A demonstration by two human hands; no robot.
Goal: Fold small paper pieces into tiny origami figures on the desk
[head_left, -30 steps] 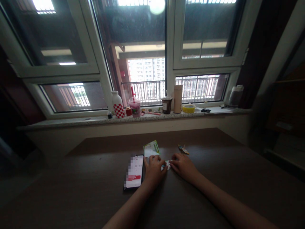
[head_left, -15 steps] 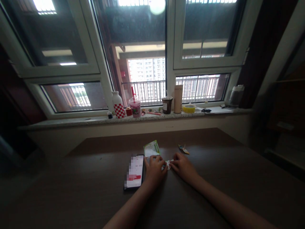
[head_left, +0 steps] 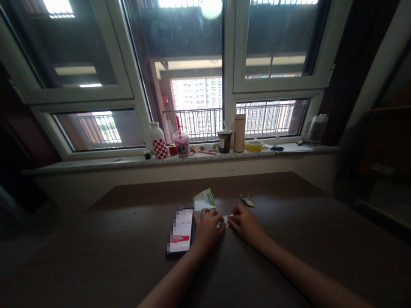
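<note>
A small piece of white paper (head_left: 226, 221) with some green on it lies between my two hands on the dark table. My left hand (head_left: 209, 226) is closed on its left edge, with the thumb and fingers bent. From the other side, my right hand (head_left: 246, 223) pinches the right edge. A phone (head_left: 181, 231) with a lit screen lies just left of my left hand. Beyond that hand is a flat white and green paper sheet (head_left: 204, 199). A small folded paper figure (head_left: 247, 200), yellow and white, stands past my right hand.
Along the stone windowsill (head_left: 128, 162) stand a checkered bottle (head_left: 159, 142), a pink cup with straw (head_left: 181, 144), a dark drink cup (head_left: 224, 141), a tan flask (head_left: 239, 133), yellow tape (head_left: 254, 146) and black scissors (head_left: 277, 148). The table's far edge lies below the sill.
Both hands stay almost where they were. The white paper between the fingertips has shifted very slightly, and the whole view has moved a touch.
</note>
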